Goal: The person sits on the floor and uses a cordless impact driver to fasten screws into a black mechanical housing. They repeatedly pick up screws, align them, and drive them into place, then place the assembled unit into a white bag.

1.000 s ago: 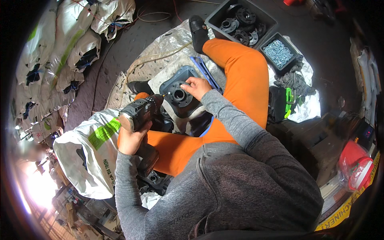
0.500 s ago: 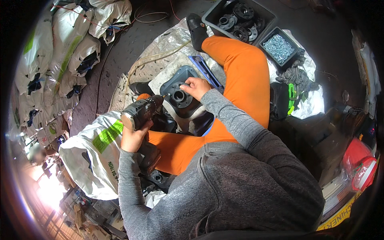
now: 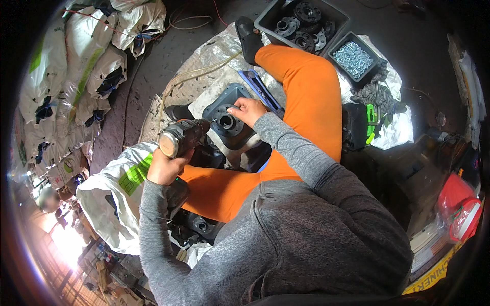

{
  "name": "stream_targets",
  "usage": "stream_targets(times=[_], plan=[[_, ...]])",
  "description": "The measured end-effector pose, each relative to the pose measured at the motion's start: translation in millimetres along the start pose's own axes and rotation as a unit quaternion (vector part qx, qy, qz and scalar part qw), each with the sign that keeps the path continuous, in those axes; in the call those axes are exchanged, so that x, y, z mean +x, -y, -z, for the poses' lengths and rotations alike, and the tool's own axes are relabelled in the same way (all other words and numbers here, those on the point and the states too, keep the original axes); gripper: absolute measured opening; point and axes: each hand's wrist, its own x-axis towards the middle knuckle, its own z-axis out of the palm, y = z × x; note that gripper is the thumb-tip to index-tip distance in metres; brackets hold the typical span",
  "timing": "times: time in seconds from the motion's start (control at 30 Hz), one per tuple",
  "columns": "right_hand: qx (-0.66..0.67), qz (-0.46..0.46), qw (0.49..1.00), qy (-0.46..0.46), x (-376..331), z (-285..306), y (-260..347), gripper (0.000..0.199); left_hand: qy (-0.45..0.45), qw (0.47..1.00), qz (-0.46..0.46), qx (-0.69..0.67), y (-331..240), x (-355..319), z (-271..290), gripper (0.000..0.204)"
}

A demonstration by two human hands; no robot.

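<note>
Grey cast metal is what the work turns on: a flanged bearing housing (image 3: pixel 228 120) with a dark round bore lies flat on a silvery woven sheet (image 3: pixel 204 61) between the person's orange-clad legs, just ahead of the bent knee. The right hand (image 3: pixel 248 110) rests on the housing's far edge beside the bore, fingers curled down as if steadying the part or seating something small at a hole; what, if anything, sits under the fingertips is too small to tell. The left hand (image 3: pixel 164 167) is wrapped tight round the grip of a cordless drill-driver (image 3: pixel 182 136), whose nose points toward the housing but stands just off it, not yet on the metal. The hands are apart, one on the tool, one on the part. By my judgement the step in hand is fastening at the flange, with the fastener being placed before the tool comes in. The next move would call for lining the bit squarely over the hole, holding the housing from turning, and keeping the right fingers clear of the bit. A tray of bright screws (image 3: pixel 353 55) and a bin of more dark flanges (image 3: pixel 303 23) lie well beyond the right knee
</note>
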Motion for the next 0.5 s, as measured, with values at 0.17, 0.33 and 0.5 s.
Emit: stream_targets(times=[0.17, 0.33, 0.5], plan=[[0.007, -0.005, 1.0, 0.004, -0.3, 0.7, 1.3, 0.036, 0.025, 0.999, 0.001, 0.038, -5.6, 12.9, 5.5, 0.027], [0.013, -0.032, 0.999, 0.015, -0.4, 1.0, 3.2, 0.036, -0.017, 0.976, -0.156, 0.151, 2.0, 20.6, -1.9, 0.033], [0.001, -0.033, 0.999, 0.021, 1.0, 3.5, 4.0, 0.037, 0.003, 0.981, -0.133, 0.142, 2.2, 23.8, -6.0, 0.036]])
